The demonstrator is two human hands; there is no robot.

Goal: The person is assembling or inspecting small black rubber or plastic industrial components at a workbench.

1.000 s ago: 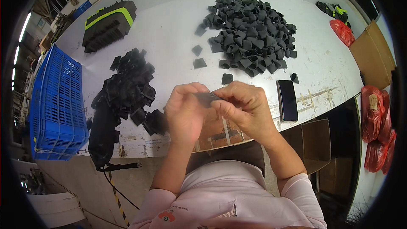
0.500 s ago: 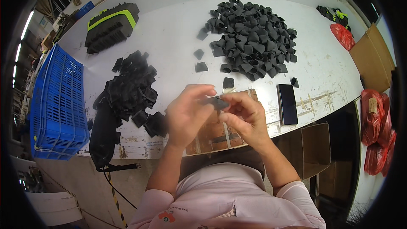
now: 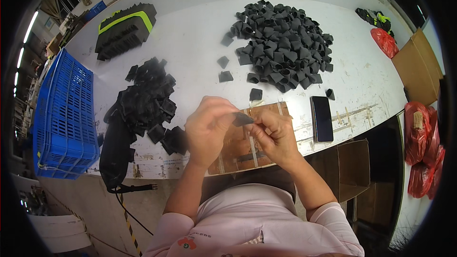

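Since the frame half a second ago, the right hand (image 3: 272,138) has drawn its spread thumb and forefinger together at the right end of a small dark sleeve piece (image 3: 241,120), and the piece now sits slightly lower in view. The left hand (image 3: 207,131) grips that piece's left side between thumb and fingers, while the right hand pinches its tip, the other fingers curled in. The piece is held over the far half of a worn wooden board (image 3: 228,151), which lies along the tabletop's near edge. To handle it well, the left thumb should press the wall firmly enough to stop twisting, leaving the right fingertips to work only at the end; too hard a squeeze could crease a tube this soft-looking. The material seems matt and fabric-like, though its weave is too small to tell. Toward the far edge of the tabletop (image 3: 200,33) stands a pile of dark tubular pieces (image 3: 285,45), many gaping with rounded mouths and pointed corners. Nearer the left end, a heap of black pieces (image 3: 145,95) looks flatter and glossier. A smooth smartphone (image 3: 322,119) lies by the near edge, right of the board; a latticed blue plastic crate (image 3: 66,119) stands at the left end.
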